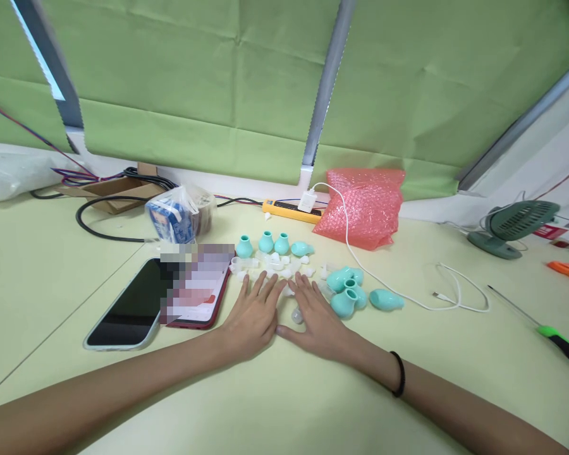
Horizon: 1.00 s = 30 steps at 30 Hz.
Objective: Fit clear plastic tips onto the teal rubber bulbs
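Both hands lie palm down on the pale table, side by side. My left hand [253,316] has its fingers stretched forward, reaching the small white plastic parts [277,262]. My right hand [315,316], a black band on its wrist, is spread flat with its thumb near my left hand. Beside its thumb and index finger sits a small clear round piece [297,315]. Several teal bulb-shaped pieces [345,303] cluster to the right of my right hand. More teal bulbs [266,242] stand in a row behind the white parts. Neither hand is seen holding anything.
Left of my hands lie a dark-screened phone [128,306] and a phone in a red case [213,309]. Behind are a bagged blue pack [171,218], a yellow power strip [291,212] and a pink bubble-wrap bag [365,208]. A white cable [408,300], screwdriver [547,331] and green fan [516,221] are at right.
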### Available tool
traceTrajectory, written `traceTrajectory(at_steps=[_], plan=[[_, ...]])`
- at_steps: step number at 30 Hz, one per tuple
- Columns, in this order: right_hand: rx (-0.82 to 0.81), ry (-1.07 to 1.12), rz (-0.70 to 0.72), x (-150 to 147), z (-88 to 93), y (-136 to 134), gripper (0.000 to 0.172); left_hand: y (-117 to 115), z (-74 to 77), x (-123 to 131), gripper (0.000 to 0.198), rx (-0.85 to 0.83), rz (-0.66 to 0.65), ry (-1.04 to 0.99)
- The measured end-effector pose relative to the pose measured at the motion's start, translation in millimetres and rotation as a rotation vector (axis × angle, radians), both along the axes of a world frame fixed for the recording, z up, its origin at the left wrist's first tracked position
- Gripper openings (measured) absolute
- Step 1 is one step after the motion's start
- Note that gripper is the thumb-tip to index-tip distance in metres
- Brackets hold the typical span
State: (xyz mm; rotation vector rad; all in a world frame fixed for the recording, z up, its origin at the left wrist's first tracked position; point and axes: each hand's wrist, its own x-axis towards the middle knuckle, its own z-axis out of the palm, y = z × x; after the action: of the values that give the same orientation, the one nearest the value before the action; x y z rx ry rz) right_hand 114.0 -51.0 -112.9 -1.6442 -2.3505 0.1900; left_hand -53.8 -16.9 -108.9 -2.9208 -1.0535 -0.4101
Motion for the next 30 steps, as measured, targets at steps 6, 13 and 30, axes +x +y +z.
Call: traceTrajectory(at_steps=[6, 13, 30], plan=[[-0.027, -0.026, -0.015, -0.9, 0.8, -1.0, 0.077, 0.8, -4.2, -0.7, 0.052, 0.056, -0.004, 0.072], [-0.038, -0.033, 0.03, 3.6, 3.7, -0.7, 0.057, -2.3, 0.0, -0.3, 0.042, 0.074, -0.021, 0.038], [-0.008, 0.05, 0.244, 2.6, 10.6, -12.0, 0.06, 3.5, -11.3, -6.6, 0.02, 0.077, -0.311, -0.271]])
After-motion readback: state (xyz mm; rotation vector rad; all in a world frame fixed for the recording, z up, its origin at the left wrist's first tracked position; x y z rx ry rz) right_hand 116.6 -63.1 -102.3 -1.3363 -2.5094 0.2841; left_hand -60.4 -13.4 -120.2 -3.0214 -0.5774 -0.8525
